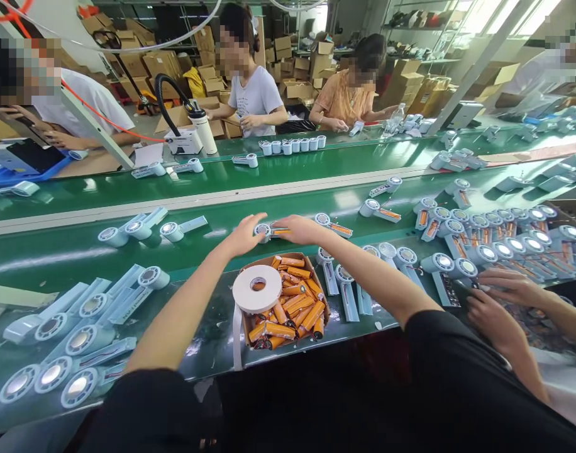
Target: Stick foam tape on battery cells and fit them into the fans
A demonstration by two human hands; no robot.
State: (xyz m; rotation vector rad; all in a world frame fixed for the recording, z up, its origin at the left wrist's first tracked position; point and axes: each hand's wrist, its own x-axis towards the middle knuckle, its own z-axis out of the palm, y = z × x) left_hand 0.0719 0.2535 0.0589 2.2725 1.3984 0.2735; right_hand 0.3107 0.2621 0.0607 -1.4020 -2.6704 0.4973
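Observation:
Between my two hands, at the near edge of the green belt, lies a light-blue handheld fan housing (263,231) with an orange battery in its handle. My left hand (243,235) holds the round head, with thumb and fingers on either side of it. Curled over the handle end is my right hand (301,230), whose fingertips partly cover the battery. Just below my hands stands a cardboard box (326,301) filled with orange batteries (297,306). A white roll of tape (272,284) rests on the box's left side, its loose end hanging down.
Several fan housings (83,340) lie on the bench at left, and more with batteries (486,251) crowd the right. At far right, a co-worker's hands (498,308) work on a housing. Across the green belt (222,192) other people sit beside a white machine (184,141).

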